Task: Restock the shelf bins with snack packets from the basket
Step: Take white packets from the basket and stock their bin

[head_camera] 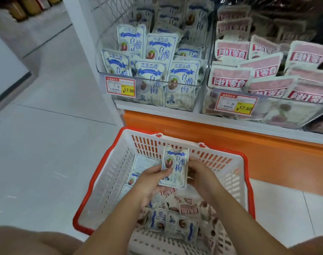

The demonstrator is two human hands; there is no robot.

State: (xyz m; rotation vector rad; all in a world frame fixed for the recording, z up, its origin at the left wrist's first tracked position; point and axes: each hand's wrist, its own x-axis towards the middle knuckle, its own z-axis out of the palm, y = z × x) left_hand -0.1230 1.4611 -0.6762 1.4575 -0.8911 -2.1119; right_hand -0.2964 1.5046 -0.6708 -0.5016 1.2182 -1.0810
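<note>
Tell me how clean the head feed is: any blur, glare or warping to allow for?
Head view: wide-angle warping bends the shelf edge and floor lines; the raised packet reads sharp; packets low in the basket and the bottles top left are smeared; light is even, price tags legible.

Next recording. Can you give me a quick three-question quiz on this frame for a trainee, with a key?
1. True or false: the left hand and the right hand together have a grip on one blue-and-white plastic snack packet above the white slotted plastic basket with the orange-red rim.
2. Two clear plastic shelf bins stand above the basket: the left bin and the right bin. Which holds packets matching the one in the hands? A) left B) right C) both
3. Fill in: the red-and-yellow price tag on the right bin reads ____.

Key: 1 true; 2 A; 3 17.60
</note>
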